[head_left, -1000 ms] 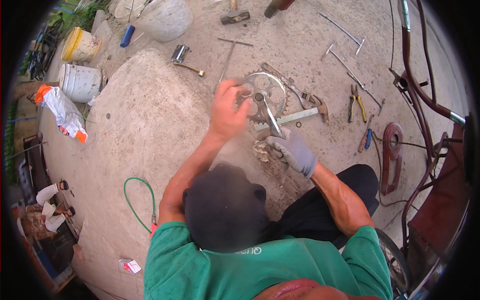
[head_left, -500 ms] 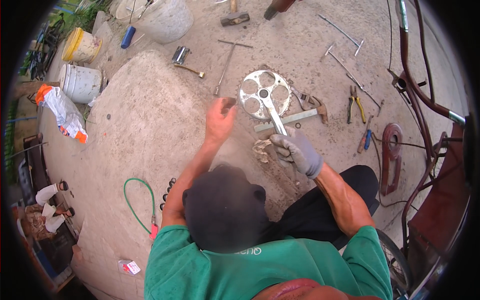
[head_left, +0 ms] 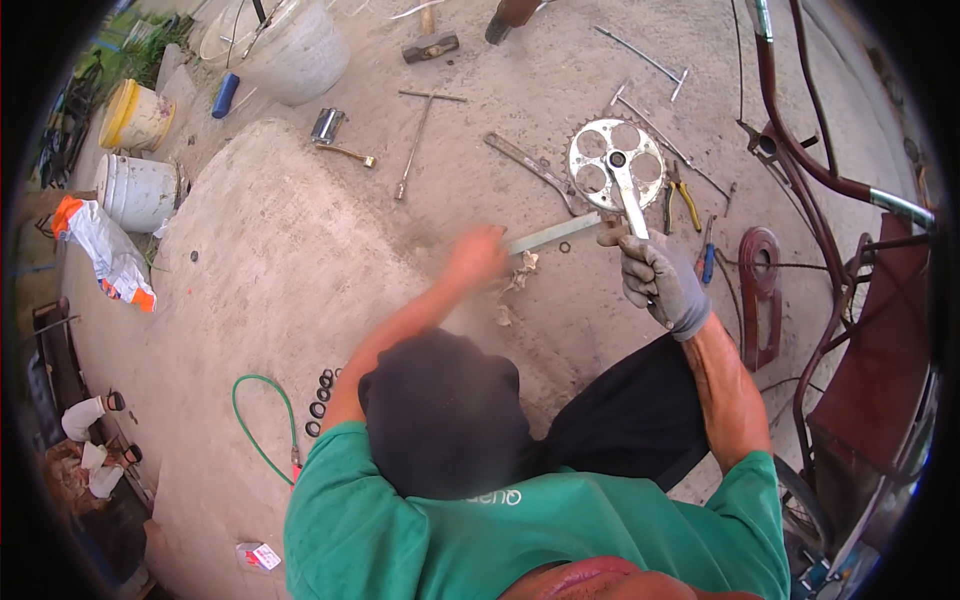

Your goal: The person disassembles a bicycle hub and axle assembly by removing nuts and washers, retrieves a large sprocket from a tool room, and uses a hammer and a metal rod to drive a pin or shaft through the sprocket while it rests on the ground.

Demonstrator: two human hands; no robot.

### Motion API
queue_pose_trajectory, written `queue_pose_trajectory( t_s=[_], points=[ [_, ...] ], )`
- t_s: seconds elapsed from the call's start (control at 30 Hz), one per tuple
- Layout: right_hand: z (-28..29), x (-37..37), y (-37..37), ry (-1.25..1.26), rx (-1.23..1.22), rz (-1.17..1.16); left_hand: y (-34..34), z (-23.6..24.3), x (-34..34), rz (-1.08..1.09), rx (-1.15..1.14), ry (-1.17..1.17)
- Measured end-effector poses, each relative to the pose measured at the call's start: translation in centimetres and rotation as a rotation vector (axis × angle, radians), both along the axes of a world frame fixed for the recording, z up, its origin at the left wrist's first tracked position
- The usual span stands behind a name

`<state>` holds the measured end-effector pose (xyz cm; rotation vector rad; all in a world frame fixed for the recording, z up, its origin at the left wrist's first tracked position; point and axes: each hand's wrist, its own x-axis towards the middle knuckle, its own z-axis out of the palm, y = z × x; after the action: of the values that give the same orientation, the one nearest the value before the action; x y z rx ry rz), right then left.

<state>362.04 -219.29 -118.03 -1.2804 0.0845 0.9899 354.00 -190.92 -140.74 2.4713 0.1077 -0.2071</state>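
My gloved right hand (head_left: pixel 660 285) is closed round the silver arm of a bicycle crank with a toothed chainring (head_left: pixel 592 178), held up off the ground. My bare left hand (head_left: pixel 478 255) is smeared by motion beside the handle end of a claw hammer (head_left: pixel 555 233); whether it touches the handle I cannot tell. The hammer's head is partly hidden by the crank and glove. An adjustable wrench (head_left: pixel 530 165) lies just left of the chainring. A small dark ring (head_left: pixel 565 246) and a crumpled pale rag (head_left: pixel 520 270) lie below the hammer.
Pliers (head_left: pixel 685 205), a blue-handled screwdriver (head_left: pixel 709 255) and a maroon chain guard (head_left: pixel 760 290) lie right, beside a maroon bicycle frame (head_left: pixel 790 140). A T-handle wrench (head_left: pixel 420 140), pedal (head_left: pixel 327 125) and sledgehammer (head_left: pixel 430 47) lie farther off. Buckets (head_left: pixel 142 192) stand left.
The crank and chainring have moved right in my right hand, uncovering the adjustable wrench. My left hand has swung right and nearer, to the hammer's handle end. The view has shifted a little.
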Motion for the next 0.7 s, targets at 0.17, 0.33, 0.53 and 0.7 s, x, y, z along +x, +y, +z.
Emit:
queue_pose_trajectory(
  t_s=[0.17,0.33,0.53,0.7],
  points=[
    [-1.1,-0.1,-1.6,0.061,0.024,-0.009,-1.9,-4.4,0.0,-0.144,0.195,-0.092],
    [-0.6,0.2,-3.2,0.076,0.076,-0.04,-4.3,-2.7,2.9,-0.21,0.182,0.229],
    [-0.7,1.8,-4.1,0.016,0.02,-0.037,-6.1,-3.2,4.2,-0.167,-0.179,0.55],
    [-0.9,3.2,-4.8,-0.012,0.109,-0.082,-4.3,-1.1,1.5,-0.062,-0.376,0.594]
  ],
)
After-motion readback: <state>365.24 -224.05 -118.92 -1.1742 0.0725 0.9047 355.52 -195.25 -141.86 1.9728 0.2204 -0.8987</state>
